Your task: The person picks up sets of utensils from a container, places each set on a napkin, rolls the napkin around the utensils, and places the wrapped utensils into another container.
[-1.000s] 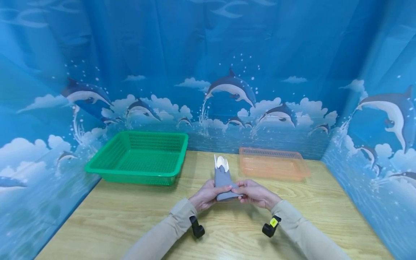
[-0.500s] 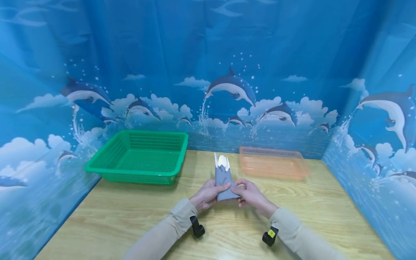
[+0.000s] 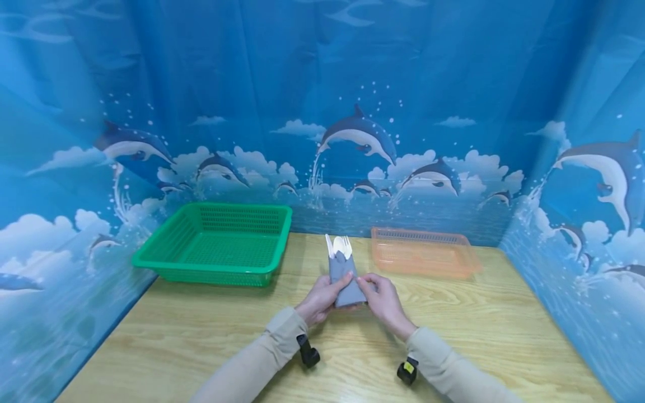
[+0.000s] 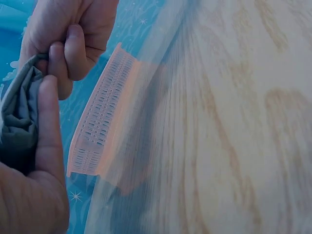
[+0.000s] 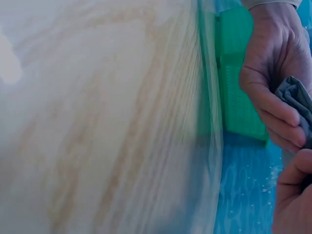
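Observation:
A grey folded cloth napkin point(image 3: 340, 274) is held up over the table's middle, wrapped round white cutlery. A knife point(image 3: 330, 246), a spoon point(image 3: 340, 246) and a fork point(image 3: 347, 247) stick out of its far end. The left hand point(image 3: 321, 296) grips the napkin from the left, thumb across its front, other fingers behind. At the napkin's right edge the right hand point(image 3: 385, 302) pinches the cloth between thumb and fingers. In the left wrist view the folded cloth point(image 4: 22, 117) shows bunched layers at its near end, partly hidden by the hands.
A green plastic basket point(image 3: 211, 274) stands at the back left of the wooden table point(image 3: 201, 330). An orange, see-through basket point(image 3: 425, 260) lies at the back right. Blue dolphin-print curtains point(image 3: 302, 84) enclose the table's back and sides.
The right hand has brought the loose right flap of the napkin in against the bundle and shifted its grip upward. The bundle has tilted slightly left, and the cutlery tips moved left with it.

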`<move>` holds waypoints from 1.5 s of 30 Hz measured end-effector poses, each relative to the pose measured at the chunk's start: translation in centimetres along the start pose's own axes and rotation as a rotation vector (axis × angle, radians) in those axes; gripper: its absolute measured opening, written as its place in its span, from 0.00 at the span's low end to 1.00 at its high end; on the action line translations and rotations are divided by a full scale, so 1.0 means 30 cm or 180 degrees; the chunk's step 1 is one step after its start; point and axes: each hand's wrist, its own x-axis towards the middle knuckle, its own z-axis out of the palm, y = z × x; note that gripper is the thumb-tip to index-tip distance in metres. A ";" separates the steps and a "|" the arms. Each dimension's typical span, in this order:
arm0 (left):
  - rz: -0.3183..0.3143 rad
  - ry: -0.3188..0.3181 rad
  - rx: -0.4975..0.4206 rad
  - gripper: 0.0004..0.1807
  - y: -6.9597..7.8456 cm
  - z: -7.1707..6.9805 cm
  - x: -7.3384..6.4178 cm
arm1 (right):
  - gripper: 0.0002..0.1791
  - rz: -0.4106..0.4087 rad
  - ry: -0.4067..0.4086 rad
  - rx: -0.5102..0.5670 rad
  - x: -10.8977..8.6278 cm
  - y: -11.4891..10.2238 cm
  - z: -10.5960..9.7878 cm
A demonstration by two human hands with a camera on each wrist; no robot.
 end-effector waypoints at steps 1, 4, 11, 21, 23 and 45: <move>0.0009 -0.0011 -0.0013 0.31 0.000 0.001 0.001 | 0.12 0.0016 0.0045 0.0078 -0.001 0.002 0.002; 0.0025 -0.0062 -0.0070 0.33 0.002 0.003 0.006 | 0.13 0.0023 0.0229 0.0268 -0.004 0.005 0.011; 0.0104 -0.0093 -0.0112 0.31 0.016 0.025 0.001 | 0.14 -0.0021 0.0589 0.0552 0.004 0.017 0.040; 0.0185 0.0351 0.0404 0.28 0.028 0.052 0.010 | 0.13 -0.0043 0.0729 0.0335 0.013 0.019 0.065; 0.0199 0.0444 0.0545 0.29 0.030 0.055 0.011 | 0.11 -0.0027 0.0821 0.0229 0.012 0.015 0.064; 0.0406 0.0737 0.0861 0.25 0.020 0.071 0.009 | 0.21 0.0579 0.0152 0.0982 -0.010 -0.013 0.012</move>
